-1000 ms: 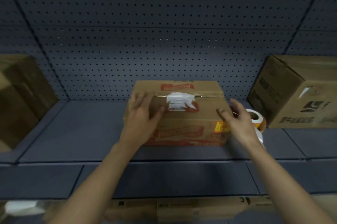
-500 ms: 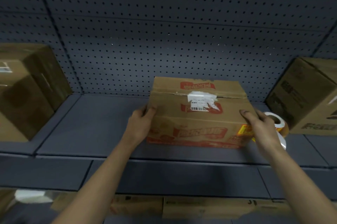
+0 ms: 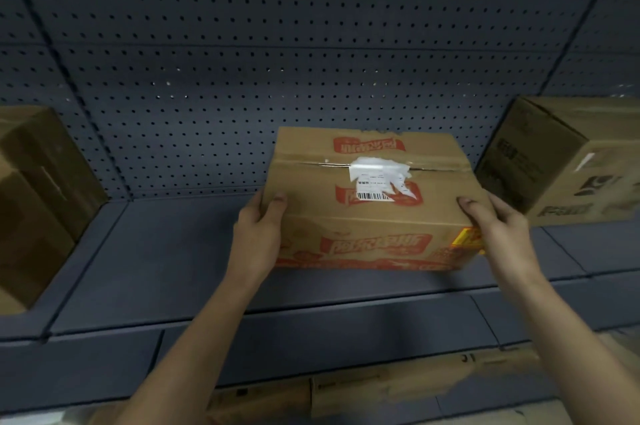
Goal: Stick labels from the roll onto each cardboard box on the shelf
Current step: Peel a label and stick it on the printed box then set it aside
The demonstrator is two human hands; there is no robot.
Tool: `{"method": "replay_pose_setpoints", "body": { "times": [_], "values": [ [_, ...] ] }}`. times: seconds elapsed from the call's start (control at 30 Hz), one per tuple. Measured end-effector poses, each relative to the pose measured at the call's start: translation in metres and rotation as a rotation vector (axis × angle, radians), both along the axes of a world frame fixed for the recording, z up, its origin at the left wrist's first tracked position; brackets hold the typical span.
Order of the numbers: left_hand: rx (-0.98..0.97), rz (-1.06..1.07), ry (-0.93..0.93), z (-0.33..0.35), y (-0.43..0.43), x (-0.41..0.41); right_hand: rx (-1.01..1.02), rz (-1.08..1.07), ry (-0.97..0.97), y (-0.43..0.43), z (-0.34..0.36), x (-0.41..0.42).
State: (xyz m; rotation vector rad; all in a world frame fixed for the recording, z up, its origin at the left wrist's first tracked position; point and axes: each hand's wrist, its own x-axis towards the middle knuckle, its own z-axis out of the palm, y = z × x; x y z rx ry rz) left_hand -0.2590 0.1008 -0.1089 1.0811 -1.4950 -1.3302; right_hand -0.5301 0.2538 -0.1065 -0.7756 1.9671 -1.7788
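- On the dark blue shelf (image 3: 166, 251), dead centre of the view, is the middle cardboard box (image 3: 374, 216), brown with red printing on its top and front face.
- The left hand (image 3: 258, 237) grips this box at its 9 o'clock end, with fingertips hooked over the top edge and the palm against the left side.
- The right hand (image 3: 505, 234) grips the 3 o'clock end. Its thumb lies on the top near the front corner, and the other fingers curl round the right side.
- A shadow lies under the box's front edge, and I cannot tell whether the box rests fully on the shelf or is raised a little.
- A crumpled white label (image 3: 377, 178) with a barcode is stuck on the box top. It lies across the taped seam between the flaps.
- A yellow sticker (image 3: 465, 239) shows on the front face at the right corner, partly behind the right hand.
- At 9 o'clock the left cardboard box (image 3: 38, 189) stands on the same shelf, well apart from the middle one and cut by the frame edge.
- At 3 o'clock the right cardboard box (image 3: 568, 161), which carries dark printing, stands near the right hand.
- At 12 o'clock a pegboard panel (image 3: 311, 43) backs the shelf.
- At 6 o'clock the lower boxes (image 3: 381, 386) lie on the level beneath, blurred, between the forearms.
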Motion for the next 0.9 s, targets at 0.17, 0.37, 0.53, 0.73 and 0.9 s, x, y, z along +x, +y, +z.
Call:
{"method": "replay_pose_setpoints", "body": {
  "times": [0.17, 0.37, 0.53, 0.73, 0.9],
  "values": [
    [-0.042, -0.015, 0.03, 0.007, 0.01, -0.005, -0.072, -0.065, 0.001, 0.028, 0.009, 0.005],
    [-0.094, -0.064, 0.026, 0.013, 0.041, -0.03, -0.132, -0.164, 0.029, 0.077, 0.015, 0.001],
    [-0.153, -0.148, 0.029, 0.023, 0.084, -0.077, -0.151, -0.28, 0.049, 0.14, 0.022, -0.022],
    [-0.198, -0.307, 0.032, 0.031, 0.157, -0.153, -0.139, -0.449, 0.088, 0.243, 0.033, -0.067],
    [-0.248, -0.407, 0.046, 0.026, 0.227, -0.223, -0.14, -0.56, 0.113, 0.326, 0.036, -0.107]
  ]
}}
